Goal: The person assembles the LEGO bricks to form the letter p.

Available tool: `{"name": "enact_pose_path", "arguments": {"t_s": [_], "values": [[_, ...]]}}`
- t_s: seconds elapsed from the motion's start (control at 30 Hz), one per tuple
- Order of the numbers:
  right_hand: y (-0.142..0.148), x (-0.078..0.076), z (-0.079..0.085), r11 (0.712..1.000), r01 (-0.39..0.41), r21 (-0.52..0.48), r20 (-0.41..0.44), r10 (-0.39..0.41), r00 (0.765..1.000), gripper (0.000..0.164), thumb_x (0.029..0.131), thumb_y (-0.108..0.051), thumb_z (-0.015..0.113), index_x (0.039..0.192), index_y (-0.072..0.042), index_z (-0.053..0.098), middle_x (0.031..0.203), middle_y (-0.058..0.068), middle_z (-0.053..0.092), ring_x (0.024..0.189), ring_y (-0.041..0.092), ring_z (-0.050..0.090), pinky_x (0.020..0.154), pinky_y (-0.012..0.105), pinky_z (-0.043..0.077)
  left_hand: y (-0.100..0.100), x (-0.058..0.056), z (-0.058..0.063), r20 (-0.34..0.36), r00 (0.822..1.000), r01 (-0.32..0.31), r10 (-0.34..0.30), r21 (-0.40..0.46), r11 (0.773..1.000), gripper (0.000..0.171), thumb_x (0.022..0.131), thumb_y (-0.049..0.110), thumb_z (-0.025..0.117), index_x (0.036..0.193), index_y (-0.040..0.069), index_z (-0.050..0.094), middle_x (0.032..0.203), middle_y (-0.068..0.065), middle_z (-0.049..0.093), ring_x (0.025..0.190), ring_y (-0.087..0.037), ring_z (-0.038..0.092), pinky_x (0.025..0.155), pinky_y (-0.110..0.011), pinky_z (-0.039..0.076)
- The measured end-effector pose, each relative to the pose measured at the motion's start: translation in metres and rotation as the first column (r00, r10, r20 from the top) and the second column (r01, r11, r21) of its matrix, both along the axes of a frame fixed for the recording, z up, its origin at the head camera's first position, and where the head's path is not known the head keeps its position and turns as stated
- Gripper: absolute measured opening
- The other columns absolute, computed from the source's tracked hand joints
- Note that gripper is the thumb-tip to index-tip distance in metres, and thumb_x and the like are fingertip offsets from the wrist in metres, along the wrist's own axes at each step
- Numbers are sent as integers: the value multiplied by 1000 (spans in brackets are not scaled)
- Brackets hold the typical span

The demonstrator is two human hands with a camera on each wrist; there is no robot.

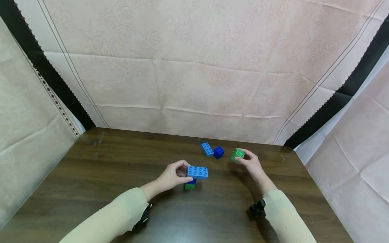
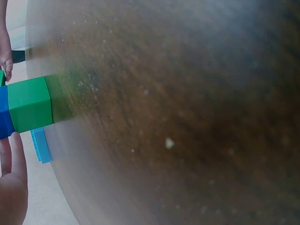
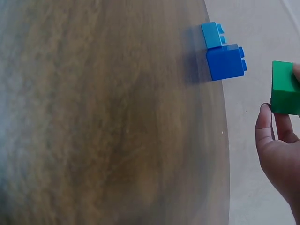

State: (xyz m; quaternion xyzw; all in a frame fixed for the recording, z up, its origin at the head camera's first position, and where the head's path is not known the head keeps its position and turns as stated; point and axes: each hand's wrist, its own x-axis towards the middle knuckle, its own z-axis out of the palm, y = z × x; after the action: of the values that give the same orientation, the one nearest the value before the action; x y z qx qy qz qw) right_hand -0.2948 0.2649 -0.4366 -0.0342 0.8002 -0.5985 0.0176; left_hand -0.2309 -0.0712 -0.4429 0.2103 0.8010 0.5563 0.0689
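My left hand (image 1: 171, 176) grips a small stack of toy building bricks near the middle of the table. A long light blue brick (image 1: 197, 172) tops it, above a dark blue brick (image 1: 192, 181) and a green brick (image 2: 31, 104) at the bottom. The long brick juts out to the right. Between thumb and fingers, my right hand (image 1: 252, 166) pinches another green brick (image 1: 237, 155), its studs up, towards the back right. To its left lie a light blue brick (image 1: 207, 149) and a dark blue brick (image 3: 226, 63), side by side.
Both hands are over a dark brown wooden table (image 1: 121, 152). Behind its far edge hangs a pale patterned cloth (image 1: 182, 84), and more cloth hangs at both sides. A black device (image 1: 257, 207) is worn at the right wrist.
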Motion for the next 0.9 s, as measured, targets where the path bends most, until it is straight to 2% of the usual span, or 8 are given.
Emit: {"name": "enact_pose_path", "arguments": {"t_s": [0.2, 0.4, 0.6, 0.9], "values": [[-4, 2, 6, 997, -59, 39, -12, 60, 998, 55, 85, -18, 69, 132, 1, 49, 100, -6, 60, 88, 5, 57, 78, 23, 52, 0, 0, -1, -8, 1000, 0, 0, 3, 1000, 28, 81, 19, 73, 103, 12, 58, 101, -6, 62, 91, -16, 60, 81, -26, 55], [-12, 7, 13, 990, -76, 122, -47, 82, 996, 46, 84, -19, 70, 122, 3, 55, 98, 1, 64, 83, 6, 57, 74, 19, 50, 0, 0, -1, -16, 1000, 0, 0, -8, 1000, 26, 81, 21, 73, 101, 13, 57, 101, -6, 63, 92, -17, 60, 84, -32, 54], [-23, 13, 24, 984, -103, 144, -58, 112, 992, 43, 83, -16, 71, 118, 4, 57, 92, -2, 66, 80, 7, 57, 73, 23, 50, 0, 0, -1, -19, 1000, -1, 0, -9, 1000, 26, 82, 20, 73, 101, 13, 57, 102, -5, 63, 94, -17, 60, 87, -36, 54], [-40, 19, 38, 970, -176, 169, -43, 185, 982, 46, 81, -19, 73, 119, 3, 59, 98, 9, 67, 81, 10, 59, 72, 24, 51, 0, 0, -2, -21, 1000, -6, 6, -3, 1000, 26, 82, 19, 73, 101, 13, 57, 101, -5, 63, 94, -17, 60, 87, -34, 54]]}}
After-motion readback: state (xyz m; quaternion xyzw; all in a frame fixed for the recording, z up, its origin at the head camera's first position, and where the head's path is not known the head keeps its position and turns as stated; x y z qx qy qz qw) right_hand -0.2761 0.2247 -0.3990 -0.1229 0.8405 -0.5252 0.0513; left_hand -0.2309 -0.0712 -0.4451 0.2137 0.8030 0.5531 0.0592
